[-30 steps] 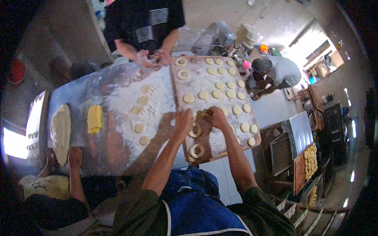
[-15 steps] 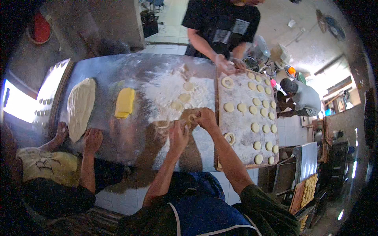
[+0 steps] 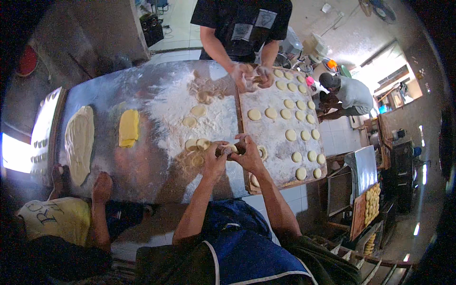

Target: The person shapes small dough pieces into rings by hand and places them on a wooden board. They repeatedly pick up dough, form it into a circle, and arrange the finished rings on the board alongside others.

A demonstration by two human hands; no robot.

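Board (image 3: 270, 130) carries dough rounds (image 3: 290, 135) in loose rows; ring (image 3: 262, 152) beside right hand (image 3: 249, 154). Dough piece (image 3: 231, 148) over floured table (image 3: 164, 161), just left of board, between left hand (image 3: 216, 159) and right; fingers of both clamped on it, grip partly hidden.

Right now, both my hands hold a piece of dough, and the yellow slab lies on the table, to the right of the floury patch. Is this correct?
Not quite: the head view shows the yellow slab left of the floury patch. Your left hand and right hand do hold the dough piece.
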